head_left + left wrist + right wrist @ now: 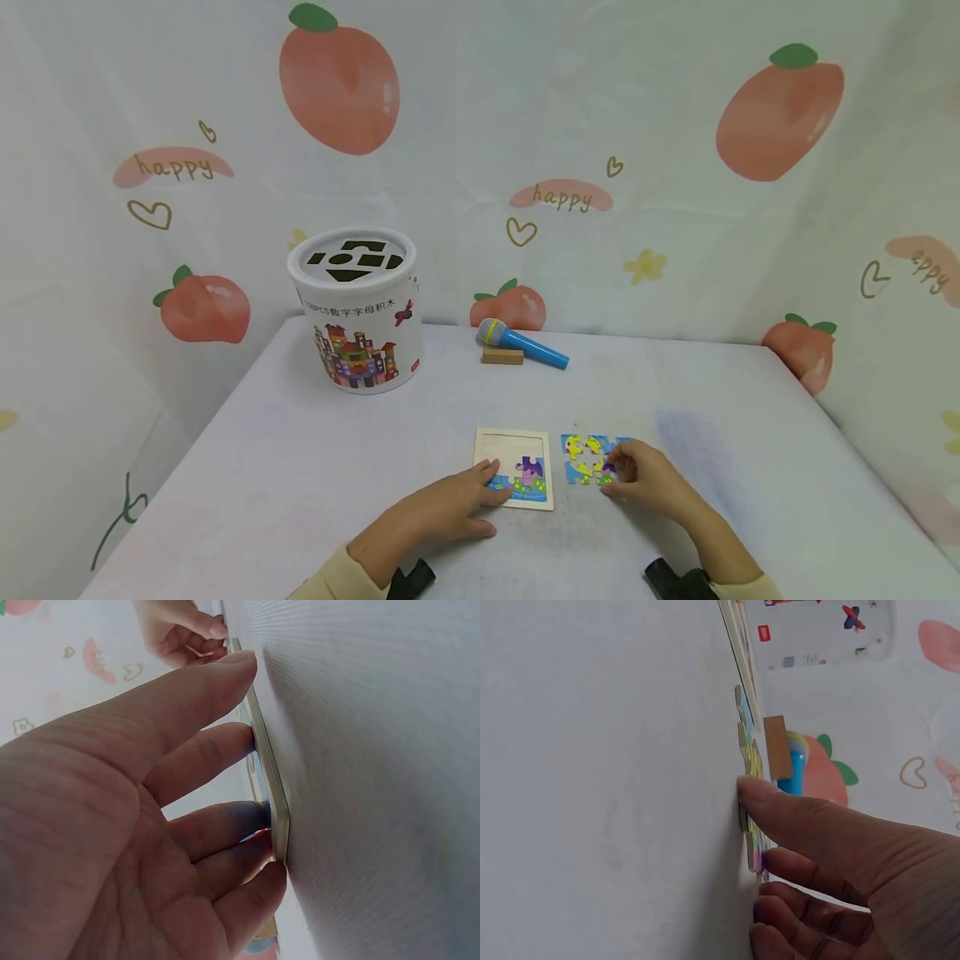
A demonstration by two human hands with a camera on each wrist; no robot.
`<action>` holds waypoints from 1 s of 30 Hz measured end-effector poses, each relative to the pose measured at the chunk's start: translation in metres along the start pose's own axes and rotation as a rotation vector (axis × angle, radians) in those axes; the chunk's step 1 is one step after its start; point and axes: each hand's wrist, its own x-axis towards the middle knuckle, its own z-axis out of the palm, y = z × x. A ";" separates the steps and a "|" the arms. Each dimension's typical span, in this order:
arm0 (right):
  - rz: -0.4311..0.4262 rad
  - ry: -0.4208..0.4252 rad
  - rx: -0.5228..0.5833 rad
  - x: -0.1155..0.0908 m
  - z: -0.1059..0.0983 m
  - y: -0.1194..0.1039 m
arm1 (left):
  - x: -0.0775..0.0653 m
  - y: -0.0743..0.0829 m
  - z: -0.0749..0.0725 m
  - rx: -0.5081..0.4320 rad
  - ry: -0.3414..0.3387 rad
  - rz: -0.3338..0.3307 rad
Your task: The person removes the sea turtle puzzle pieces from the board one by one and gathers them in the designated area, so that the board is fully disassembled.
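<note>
A shallow wooden puzzle tray [510, 436] lies on the table, its lower rows filled with blue, green and purple jigsaw pieces. My left hand [450, 504] rests on the tray's left side, fingers spread. In the left wrist view its fingertips [259, 814] press over the tray's edge [279, 825]. Just right of the tray is a loose cluster of blue and yellow jigsaw pieces [573, 446]. My right hand [648, 479] is at the cluster's right end, thumb and curled fingers pinching a puzzle piece [754, 853] by its edges. The fingers partly hide that piece.
A white bucket [360, 333] with shape cut-outs in its lid stands at the back left. Behind the tray, a blue toy microphone [532, 346] leans over a small wooden block [501, 357]. A printed cloth [457, 167] hangs behind the white table [300, 467].
</note>
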 end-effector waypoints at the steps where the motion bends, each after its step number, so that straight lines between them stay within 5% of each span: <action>1: -0.007 -0.004 0.008 0.000 0.000 0.001 | 0.000 0.000 0.000 -0.001 0.000 0.000; 30: 0.157 0.050 0.023 0.003 0.010 -0.003 | 0.001 -0.001 0.000 -0.013 -0.005 -0.010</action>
